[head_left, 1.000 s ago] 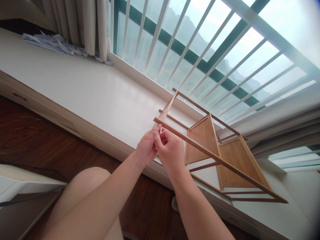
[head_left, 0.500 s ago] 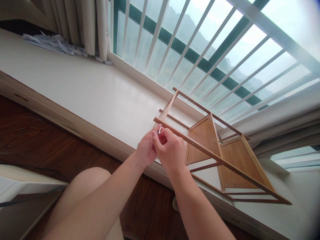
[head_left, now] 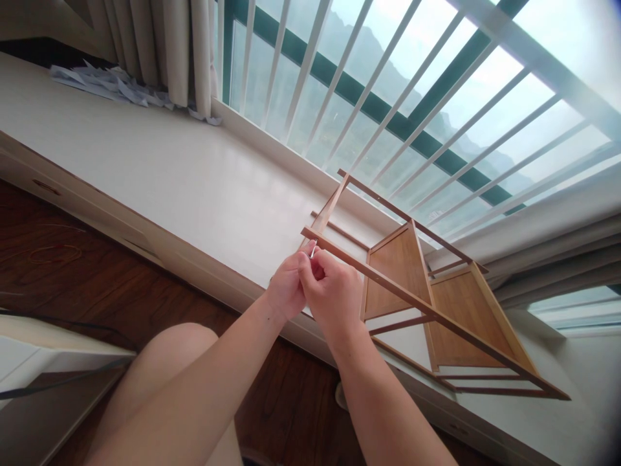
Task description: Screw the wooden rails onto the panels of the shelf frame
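A small metal hex key (head_left: 313, 250) stands with its end against the near rail of a wooden shelf rack (head_left: 395, 259), close to the rail's left end. My right hand (head_left: 334, 285) is closed, pinching the key between thumb and forefinger. Just to its left, my left hand (head_left: 287, 285) curls up to the same rail, its fingertips against the wood beside the key. The right hand partly covers the left one's fingers. The rack lies on its side on the white window ledge, its slatless brown panels tilted toward the window.
The white ledge (head_left: 160, 168) runs along a barred window (head_left: 349, 84). Crumpled white paper (head_left: 111, 85) lies by the curtain (head_left: 174, 58) at the left. A white cabinet (head_left: 58, 369) is at lower left, and my bent knee (head_left: 174, 349) is beside it on the dark wooden floor.
The hex key has turned a little, its bent arm now less visible between the fingers. Both hands stay at the same rail end; the whole view has shifted slightly.
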Demonstrator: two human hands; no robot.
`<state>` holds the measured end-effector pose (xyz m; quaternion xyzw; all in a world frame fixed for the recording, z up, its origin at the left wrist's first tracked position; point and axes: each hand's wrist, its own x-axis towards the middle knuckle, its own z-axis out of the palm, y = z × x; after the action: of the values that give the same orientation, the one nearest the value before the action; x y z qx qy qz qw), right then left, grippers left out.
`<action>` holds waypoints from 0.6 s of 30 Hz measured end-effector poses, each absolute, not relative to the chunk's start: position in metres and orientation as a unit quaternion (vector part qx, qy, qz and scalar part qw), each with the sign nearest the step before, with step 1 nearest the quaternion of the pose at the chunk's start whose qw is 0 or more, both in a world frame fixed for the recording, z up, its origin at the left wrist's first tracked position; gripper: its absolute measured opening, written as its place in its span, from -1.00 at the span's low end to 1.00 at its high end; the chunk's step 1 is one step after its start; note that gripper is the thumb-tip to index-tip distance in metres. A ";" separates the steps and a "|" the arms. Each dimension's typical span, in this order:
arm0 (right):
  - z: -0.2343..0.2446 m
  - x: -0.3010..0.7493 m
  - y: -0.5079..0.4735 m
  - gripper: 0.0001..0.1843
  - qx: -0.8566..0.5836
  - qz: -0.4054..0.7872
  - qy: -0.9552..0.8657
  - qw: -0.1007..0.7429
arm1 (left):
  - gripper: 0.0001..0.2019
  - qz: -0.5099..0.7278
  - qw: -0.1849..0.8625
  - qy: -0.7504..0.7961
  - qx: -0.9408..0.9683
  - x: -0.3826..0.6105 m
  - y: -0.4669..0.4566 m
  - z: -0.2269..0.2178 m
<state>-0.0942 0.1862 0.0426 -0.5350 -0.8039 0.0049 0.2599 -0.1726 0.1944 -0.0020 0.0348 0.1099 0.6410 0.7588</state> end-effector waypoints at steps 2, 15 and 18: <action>0.043 -0.094 0.186 -0.60 -0.532 0.013 -0.807 0.258 | -0.75 0.643 0.757 0.111 0.037 -0.173 0.195 -0.003; 0.026 -0.062 0.166 -0.56 -0.496 0.099 -0.829 0.239 | -0.74 0.654 0.739 0.144 0.077 -0.173 0.190 -0.004; -0.007 -0.019 0.145 -0.55 -0.494 0.121 -0.839 0.194 | -0.72 0.641 0.737 0.140 0.161 -0.170 0.181 -0.003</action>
<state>-0.0193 0.1446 -0.0067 -0.4939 -0.8390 0.1205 0.1940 -0.1697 0.1814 -0.0027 0.1609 0.1399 0.6410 0.7373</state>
